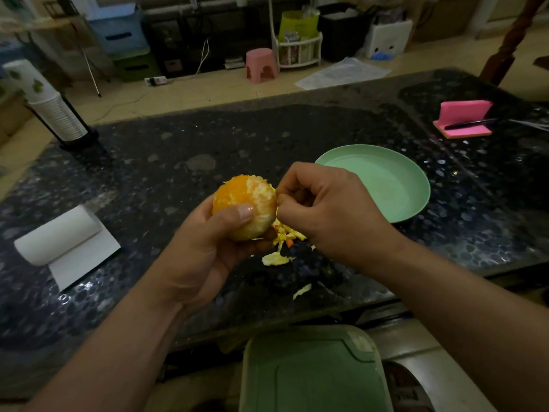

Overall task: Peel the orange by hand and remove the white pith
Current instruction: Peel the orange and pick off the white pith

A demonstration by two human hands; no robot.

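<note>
Pinching at the fruit's right flank, the right hand (323,209) has thumb and forefinger drawn together on what looks like a shred of pith; the shred itself is too small to make out, so whether anything is truly caught between the fingertips cannot be told. The left hand (208,242) cradles the orange (245,208) from below, fingers curled round it and thumb pressed across its front, holding it above the table (178,162). The skin appears to be off already: bare orange flesh shows on the upper left, while a pale patch of pith covers the top right and front. So the work seems to be in its second stage, stripping pith, and well along.

Scraps (282,242) of peel and pith lie on the table beneath the hands, a few strays nearer the edge. A green plate (386,185) sits just beyond the right hand, with nothing on it.

Next, the move likely calls for a gentle outward pull along the surface, so the shred lifts without tearing the segment skin, then a turn of the fruit in the left hand to bring the remaining white patch round.
</note>
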